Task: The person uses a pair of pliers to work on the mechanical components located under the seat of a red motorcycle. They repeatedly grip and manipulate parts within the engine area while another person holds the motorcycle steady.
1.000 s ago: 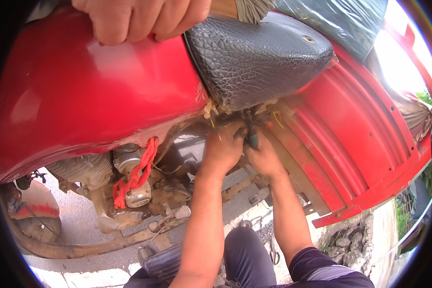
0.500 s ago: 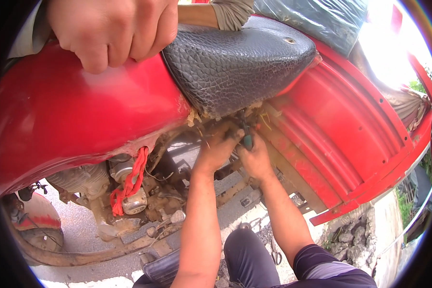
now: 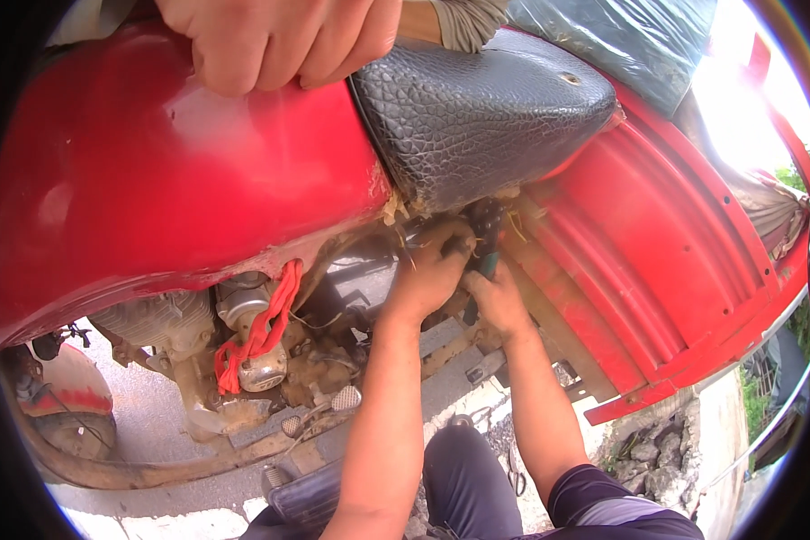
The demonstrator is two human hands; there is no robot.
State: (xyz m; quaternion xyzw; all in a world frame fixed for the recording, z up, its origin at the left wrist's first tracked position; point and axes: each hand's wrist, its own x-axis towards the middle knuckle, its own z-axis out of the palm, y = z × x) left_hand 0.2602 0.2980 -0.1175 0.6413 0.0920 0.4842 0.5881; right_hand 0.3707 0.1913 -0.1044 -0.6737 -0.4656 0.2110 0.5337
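Both of my hands work under the black seat point(image 3: 490, 117) of a red motor vehicle. My right hand point(image 3: 502, 304) is closed round a hand tool with a teal handle point(image 3: 488, 265); its working end is lost in shadow, so its kind is unclear. Just beside it, my left hand point(image 3: 432, 274) has its fingers curled together near thin wires point(image 3: 408, 247) below the seat edge. What those fingers grip, if anything, I cannot make out. Another person's hand point(image 3: 288, 40) is bent into a loose fist above the red tank point(image 3: 180, 171).
A red cloth strip point(image 3: 261, 337) hangs beside the engine point(image 3: 157, 324). Foot pedals point(image 3: 344, 399) stick out left of my forearms. The ribbed red body panel point(image 3: 639, 261) rises to the right. Rubble point(image 3: 657, 450) and scissors point(image 3: 516, 468) lie lower down.
The vehicle sits slightly farther right in the picture. The other person's hand has shifted right, toward the seat. My hands stay close together under the seat, the right still on the teal-handled tool.
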